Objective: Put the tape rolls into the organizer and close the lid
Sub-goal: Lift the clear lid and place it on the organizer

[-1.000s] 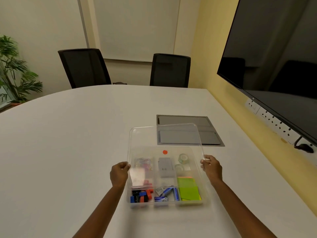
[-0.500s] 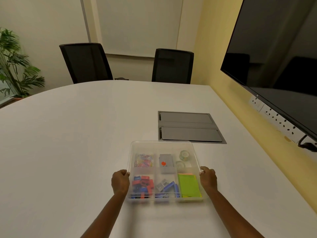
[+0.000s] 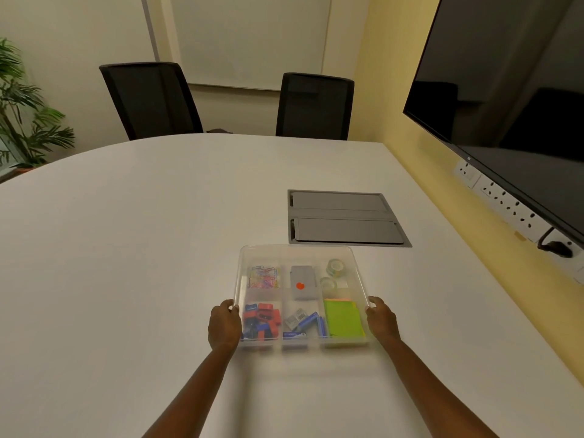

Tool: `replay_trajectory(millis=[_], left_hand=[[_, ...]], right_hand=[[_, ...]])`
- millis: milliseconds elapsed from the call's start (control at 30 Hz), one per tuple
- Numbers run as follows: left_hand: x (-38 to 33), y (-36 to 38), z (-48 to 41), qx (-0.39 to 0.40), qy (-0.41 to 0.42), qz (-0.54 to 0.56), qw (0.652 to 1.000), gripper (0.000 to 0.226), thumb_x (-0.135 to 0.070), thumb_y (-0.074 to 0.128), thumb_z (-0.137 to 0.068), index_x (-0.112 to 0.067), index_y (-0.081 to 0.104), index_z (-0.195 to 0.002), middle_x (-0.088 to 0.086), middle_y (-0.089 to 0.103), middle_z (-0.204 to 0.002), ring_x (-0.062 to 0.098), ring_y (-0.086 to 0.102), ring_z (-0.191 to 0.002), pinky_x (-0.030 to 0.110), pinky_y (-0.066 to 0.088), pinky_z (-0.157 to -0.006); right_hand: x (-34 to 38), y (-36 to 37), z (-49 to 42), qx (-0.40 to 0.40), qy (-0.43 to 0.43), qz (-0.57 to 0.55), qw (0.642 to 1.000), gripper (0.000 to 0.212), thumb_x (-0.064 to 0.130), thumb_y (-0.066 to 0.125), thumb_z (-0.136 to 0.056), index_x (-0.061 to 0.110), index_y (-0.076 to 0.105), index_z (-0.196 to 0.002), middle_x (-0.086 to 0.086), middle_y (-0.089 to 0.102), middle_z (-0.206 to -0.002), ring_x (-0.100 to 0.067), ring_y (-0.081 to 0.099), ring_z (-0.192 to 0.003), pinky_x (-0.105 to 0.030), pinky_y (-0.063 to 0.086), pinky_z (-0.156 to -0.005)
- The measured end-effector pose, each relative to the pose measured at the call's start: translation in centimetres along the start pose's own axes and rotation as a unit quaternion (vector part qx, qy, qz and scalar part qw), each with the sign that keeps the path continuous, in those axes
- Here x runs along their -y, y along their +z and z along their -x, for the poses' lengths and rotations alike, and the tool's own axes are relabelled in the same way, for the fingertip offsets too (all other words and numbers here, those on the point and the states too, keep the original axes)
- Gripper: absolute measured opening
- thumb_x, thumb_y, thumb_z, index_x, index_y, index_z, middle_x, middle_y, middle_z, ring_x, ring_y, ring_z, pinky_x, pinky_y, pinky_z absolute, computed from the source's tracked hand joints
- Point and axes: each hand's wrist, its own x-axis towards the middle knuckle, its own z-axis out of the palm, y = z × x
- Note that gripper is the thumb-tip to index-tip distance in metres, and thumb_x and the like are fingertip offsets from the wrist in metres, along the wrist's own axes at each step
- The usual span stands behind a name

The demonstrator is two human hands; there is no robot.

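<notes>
A clear plastic organizer (image 3: 301,250) lies on the white table with its clear lid down flat over it. Two clear tape rolls (image 3: 335,267) (image 3: 328,283) sit in its back right compartment. Other compartments hold coloured paper clips, a grey box with a red dot, red and blue clips, staple boxes and green sticky notes. My left hand (image 3: 225,324) grips the organizer's left edge near the front. My right hand (image 3: 381,319) grips its right edge, fingers curled on the rim.
A grey cable hatch (image 3: 346,218) is set into the white table (image 3: 142,248) just behind the organizer. Two black chairs (image 3: 151,99) (image 3: 315,105) stand at the far edge. A large dark screen (image 3: 512,99) and wall sockets (image 3: 502,200) are on the right, a plant (image 3: 22,105) at the left.
The lid stood raised at the back a second ago and has come down flat over the organizer. Both hands have slid nearer along the side edges. The view has tilted a little.
</notes>
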Motion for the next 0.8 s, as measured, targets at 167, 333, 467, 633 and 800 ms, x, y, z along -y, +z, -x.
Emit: replay_trajectory(millis=[167, 333, 467, 633, 800], left_hand=[[1.1, 0.5, 1.1, -0.018, 0.015, -0.030, 0.999, 0.031, -0.020, 0.029, -0.096, -0.006, 0.056, -0.103, 0.022, 0.062, -0.103, 0.034, 0.058, -0.083, 0.037, 0.043, -0.073], [1.6, 0.8, 1.6, -0.021, 0.024, -0.038, 0.999, 0.032, -0.023, 0.028, -0.096, -0.004, 0.053, -0.099, 0.020, 0.062, -0.100, 0.030, 0.056, -0.078, 0.038, 0.045, -0.072], [1.5, 0.7, 1.8, -0.024, 0.045, -0.033, 0.998, 0.032, -0.024, 0.030, -0.096, -0.002, 0.052, -0.104, 0.021, 0.062, -0.104, 0.037, 0.060, -0.090, 0.039, 0.045, -0.074], [0.9, 0.0, 1.5, -0.037, 0.047, -0.028, 0.998, 0.033, -0.023, 0.029, -0.096, -0.002, 0.050, -0.109, 0.023, 0.060, -0.110, 0.040, 0.059, -0.095, 0.045, 0.047, -0.079], [1.3, 1.1, 2.6, -0.009, 0.028, -0.041, 0.999, 0.033, -0.024, 0.031, -0.096, -0.005, 0.044, -0.120, 0.023, 0.057, -0.120, 0.043, 0.057, -0.102, 0.050, 0.046, -0.087]], right_hand=[[-1.8, 0.2, 1.5, -0.013, 0.017, -0.048, 0.999, 0.031, 0.019, 0.044, -0.094, -0.004, 0.058, -0.111, -0.025, 0.062, -0.117, -0.039, 0.055, -0.110, -0.036, 0.042, -0.089], [-3.1, 1.3, 3.2, -0.045, -0.016, -0.025, 0.999, 0.032, 0.025, 0.038, -0.097, 0.002, 0.053, -0.080, -0.032, 0.065, -0.093, -0.044, 0.059, -0.090, -0.039, 0.043, -0.072], [-3.1, 1.6, 3.1, -0.043, -0.009, -0.043, 0.998, 0.044, 0.037, 0.034, -0.096, 0.000, 0.058, -0.095, -0.028, 0.065, -0.092, -0.043, 0.061, -0.089, -0.040, 0.046, -0.073], [-2.1, 1.3, 2.9, 0.016, 0.028, -0.144, 0.989, 0.029, 0.034, 0.037, -0.096, 0.011, 0.054, -0.097, -0.018, 0.056, -0.092, -0.038, 0.062, -0.084, -0.029, 0.042, -0.054], [-5.1, 2.3, 5.0, -0.127, -0.122, 0.079, 0.981, 0.050, 0.035, 0.028, -0.097, -0.001, 0.048, -0.124, -0.022, 0.059, -0.124, -0.039, 0.056, -0.115, -0.043, 0.052, -0.089]])
